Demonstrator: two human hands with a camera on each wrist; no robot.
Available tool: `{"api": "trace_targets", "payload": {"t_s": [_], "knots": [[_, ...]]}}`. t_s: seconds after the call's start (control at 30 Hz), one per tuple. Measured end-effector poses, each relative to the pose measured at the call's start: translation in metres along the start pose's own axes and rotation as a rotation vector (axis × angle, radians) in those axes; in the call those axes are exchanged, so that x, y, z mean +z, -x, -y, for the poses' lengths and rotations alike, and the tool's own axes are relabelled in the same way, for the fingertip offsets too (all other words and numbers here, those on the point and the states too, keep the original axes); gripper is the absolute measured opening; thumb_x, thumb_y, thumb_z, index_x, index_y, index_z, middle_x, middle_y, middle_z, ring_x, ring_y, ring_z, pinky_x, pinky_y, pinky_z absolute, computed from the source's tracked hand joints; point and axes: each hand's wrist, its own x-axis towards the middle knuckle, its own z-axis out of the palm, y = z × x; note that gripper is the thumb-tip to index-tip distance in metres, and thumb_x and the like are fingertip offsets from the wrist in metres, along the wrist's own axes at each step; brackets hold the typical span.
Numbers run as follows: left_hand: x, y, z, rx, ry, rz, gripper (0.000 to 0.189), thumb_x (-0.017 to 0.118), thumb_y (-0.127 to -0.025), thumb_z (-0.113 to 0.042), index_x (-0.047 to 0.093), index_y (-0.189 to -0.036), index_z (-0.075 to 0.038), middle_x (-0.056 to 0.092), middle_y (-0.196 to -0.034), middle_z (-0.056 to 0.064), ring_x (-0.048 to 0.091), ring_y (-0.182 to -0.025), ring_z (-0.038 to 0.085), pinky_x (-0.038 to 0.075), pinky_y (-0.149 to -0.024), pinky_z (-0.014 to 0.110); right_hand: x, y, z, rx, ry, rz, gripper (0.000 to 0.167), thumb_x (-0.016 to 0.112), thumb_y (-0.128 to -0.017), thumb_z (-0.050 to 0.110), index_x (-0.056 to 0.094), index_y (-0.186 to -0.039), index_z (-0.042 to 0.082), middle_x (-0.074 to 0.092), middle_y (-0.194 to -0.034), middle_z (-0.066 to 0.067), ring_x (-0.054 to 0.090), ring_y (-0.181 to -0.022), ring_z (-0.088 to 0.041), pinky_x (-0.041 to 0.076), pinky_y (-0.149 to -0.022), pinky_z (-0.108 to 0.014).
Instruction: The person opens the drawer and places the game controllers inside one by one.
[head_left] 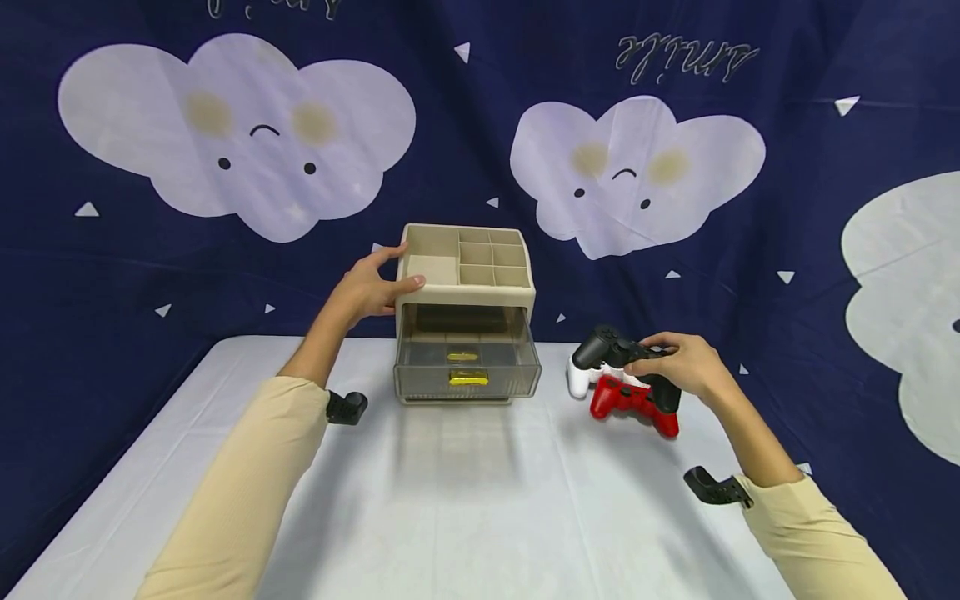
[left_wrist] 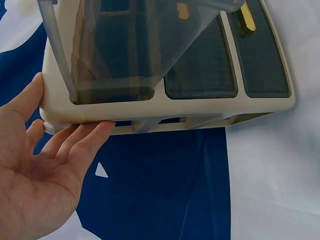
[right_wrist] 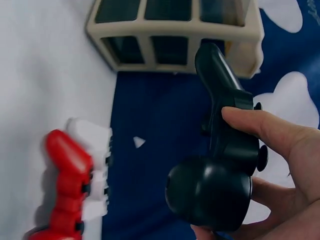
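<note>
At the left side of a cream drawer organizer, my left hand holds its upper edge, with the thumb over the top rim and other fingers against the side wall. The organizer's top drawer, clear grey with a yellow handle, is pulled out; the lower drawers are closed in the left wrist view. My right hand pinches a black game controller between thumb and fingers, raised above the table. Beneath it lie a red game controller and a white game controller, partly covered in the head view.
A white cloth covers the table. Divided compartments form the organizer's top. Close behind hangs a dark blue curtain with cloud prints. Each wrist wears a black camera mount, such as the left one.
</note>
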Motion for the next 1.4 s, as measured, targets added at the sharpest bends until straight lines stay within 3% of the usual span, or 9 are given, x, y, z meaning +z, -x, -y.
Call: {"api": "trace_targets", "payload": {"t_s": [0.2,0.8,1.07,1.4], "knots": [[0.001,0.000,0.000,0.001,0.013,0.011,0.081,0.069,-0.097,-0.038,0.022,-0.163,-0.034,0.016,-0.169,0.016,0.058,-0.129,0.041,0.054,-0.103,0.049,-0.008,0.001,0.032,-0.040,0.015,0.009,0.077,0.082,-0.080,0.053,0.061,-0.137,0.006,0.062,-0.127,-0.030,0.063,-0.105,-0.042,0.057,-0.087,-0.055],[-0.003,-0.001,-0.003,0.012,0.013,0.017,0.080,0.069,-0.097,-0.038,0.022,-0.163,-0.035,0.015,-0.169,0.015,0.059,-0.127,0.040,0.056,-0.101,0.048,-0.017,0.000,0.136,-0.201,0.014,-0.017,0.061,0.089,-0.072,0.048,0.071,-0.123,0.019,0.073,-0.115,-0.017,0.068,-0.095,-0.030,0.053,-0.081,-0.039],[-0.004,0.000,-0.002,0.002,0.013,0.017,0.081,0.069,-0.098,-0.038,0.022,-0.163,-0.035,0.015,-0.169,0.016,0.059,-0.128,0.040,0.056,-0.101,0.048,-0.001,-0.004,0.167,-0.260,0.019,0.002,0.055,0.088,-0.073,0.042,0.072,-0.121,0.019,0.073,-0.113,-0.016,0.069,-0.094,-0.030,0.058,-0.078,-0.041],[-0.002,0.000,-0.002,0.003,-0.004,0.016,0.081,0.069,-0.098,-0.039,0.021,-0.163,-0.035,0.015,-0.169,0.016,0.058,-0.128,0.041,0.055,-0.101,0.048,0.024,-0.009,0.193,-0.340,0.032,0.003,0.057,0.090,-0.070,0.040,0.073,-0.122,0.023,0.071,-0.121,-0.010,0.065,-0.105,-0.028,0.055,-0.081,-0.039]]}}
